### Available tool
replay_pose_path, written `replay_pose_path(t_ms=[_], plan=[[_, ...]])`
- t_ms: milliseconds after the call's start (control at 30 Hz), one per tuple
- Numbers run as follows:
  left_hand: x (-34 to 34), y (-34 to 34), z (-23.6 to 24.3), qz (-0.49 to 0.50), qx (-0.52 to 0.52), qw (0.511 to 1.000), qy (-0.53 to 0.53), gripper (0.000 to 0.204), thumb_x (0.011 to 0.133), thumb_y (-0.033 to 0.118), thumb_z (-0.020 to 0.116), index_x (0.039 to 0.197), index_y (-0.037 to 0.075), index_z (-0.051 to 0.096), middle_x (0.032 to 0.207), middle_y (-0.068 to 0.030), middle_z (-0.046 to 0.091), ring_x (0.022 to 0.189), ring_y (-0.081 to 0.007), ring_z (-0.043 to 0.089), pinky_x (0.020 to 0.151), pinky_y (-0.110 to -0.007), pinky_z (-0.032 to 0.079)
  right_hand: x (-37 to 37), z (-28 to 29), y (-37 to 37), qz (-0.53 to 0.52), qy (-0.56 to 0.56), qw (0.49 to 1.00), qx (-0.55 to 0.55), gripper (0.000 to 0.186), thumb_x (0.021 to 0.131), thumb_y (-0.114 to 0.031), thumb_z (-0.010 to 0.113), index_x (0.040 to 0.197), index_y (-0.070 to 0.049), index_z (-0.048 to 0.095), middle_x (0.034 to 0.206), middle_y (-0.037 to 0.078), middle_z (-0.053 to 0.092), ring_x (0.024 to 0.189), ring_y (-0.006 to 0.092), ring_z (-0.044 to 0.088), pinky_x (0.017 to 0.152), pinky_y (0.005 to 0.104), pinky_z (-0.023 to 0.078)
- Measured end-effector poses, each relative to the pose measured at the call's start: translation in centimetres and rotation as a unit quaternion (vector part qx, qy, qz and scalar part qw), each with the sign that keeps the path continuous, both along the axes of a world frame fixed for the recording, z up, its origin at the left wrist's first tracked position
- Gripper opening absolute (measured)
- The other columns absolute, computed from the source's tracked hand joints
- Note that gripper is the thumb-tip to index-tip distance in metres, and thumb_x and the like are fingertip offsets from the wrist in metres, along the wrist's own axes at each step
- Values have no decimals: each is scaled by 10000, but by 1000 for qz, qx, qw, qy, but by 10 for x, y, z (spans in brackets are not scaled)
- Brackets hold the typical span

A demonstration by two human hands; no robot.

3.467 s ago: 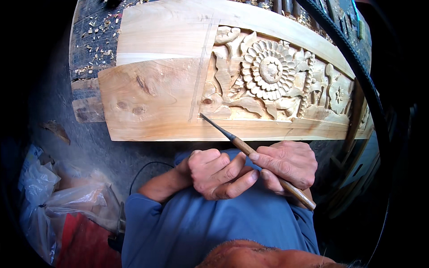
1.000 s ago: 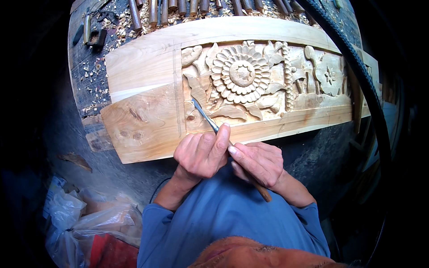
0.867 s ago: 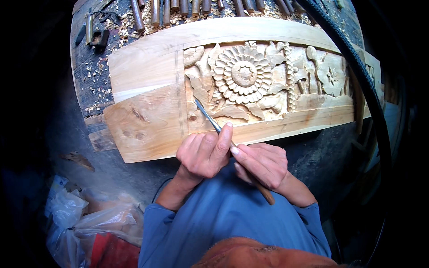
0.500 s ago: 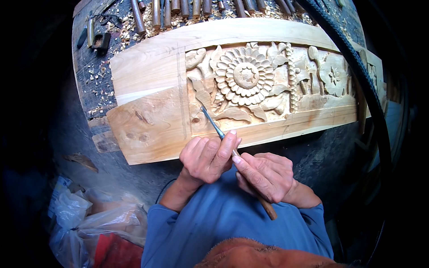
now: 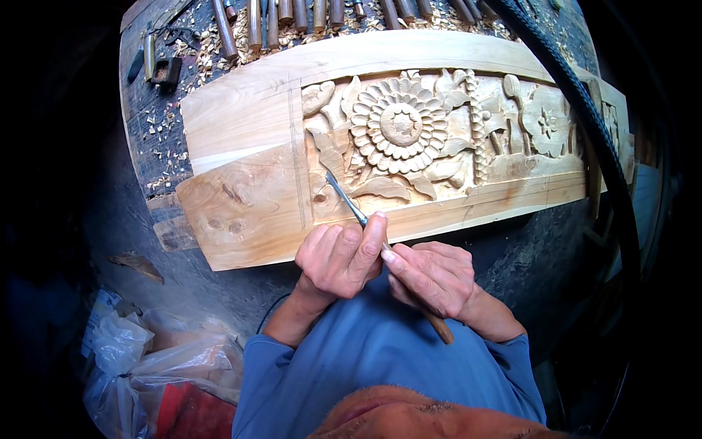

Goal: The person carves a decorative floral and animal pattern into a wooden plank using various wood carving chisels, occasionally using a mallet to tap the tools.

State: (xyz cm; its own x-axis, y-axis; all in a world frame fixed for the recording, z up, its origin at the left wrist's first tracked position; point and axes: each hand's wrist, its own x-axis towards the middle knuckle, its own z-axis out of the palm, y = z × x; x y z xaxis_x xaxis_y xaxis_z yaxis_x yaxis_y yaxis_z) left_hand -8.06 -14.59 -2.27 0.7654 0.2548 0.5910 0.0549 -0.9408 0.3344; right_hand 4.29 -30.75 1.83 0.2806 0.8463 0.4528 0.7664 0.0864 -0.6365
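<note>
A wood chisel [image 5: 345, 196] with a metal shank and a brown wooden handle is held in both hands, slanting up and to the left. My left hand [image 5: 342, 257] is closed around the lower shank, thumb and fingers pressed together. Behind it, my right hand [image 5: 433, 276] wraps the handle, whose end sticks out below the palm. The chisel's tip meets the carved wooden panel [image 5: 241, 190] at the recessed ground beside a leaf, left of and below a large carved flower [image 5: 401, 126]. Whether the edge bites into the wood is too small to tell.
Several wooden-handled tools [image 5: 319, 14] lie among wood shavings along the bench's far side. A small dark block [image 5: 167, 72] sits at the bench's left. A thick black cable [image 5: 578, 91] arcs over the panel's right end. Clear plastic bags [image 5: 175, 362] lie at lower left.
The chisel and both hands have shifted very slightly; the grip is the same. The right hand sits a little higher, with the handle's end moved up. The panel looks nearly unchanged.
</note>
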Motion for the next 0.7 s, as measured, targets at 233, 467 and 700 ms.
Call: replay_pose_path(t_ms=[233, 467, 700], plan=[[4, -1, -2, 12, 11, 1000, -3, 319, 928, 100, 714, 1218, -13, 785, 763, -26, 551, 576, -148, 543, 522, -316, 442, 4, -12, -4, 6, -2, 1000, 8, 354, 833, 17, 827, 1177, 68, 760, 965, 178, 799, 718, 249, 774, 640, 331, 645], [-2, -8, -20, 40, -52, 998, 4, 337, 941, 104, 748, 1260, 1, 784, 769, -26, 551, 577, -155, 542, 520, -317, 451, 13, -17, 9, -5, 37, 999, -7, 361, 828, -12, 852, 1182, 13, 786, 956, 148, 811, 644, 208, 741, 554, 296, 557], [-6, -9, -7, -7, -114, 991, 73, 356, 963, 175, 851, 1278, 26, 779, 789, -12, 568, 590, -128, 530, 510, -298, 436, 19, 13, 1, 4, 35, 999, -40, 363, 822, 3, 836, 1180, 32, 778, 955, 165, 804, 672, 235, 764, 600, 326, 610]])
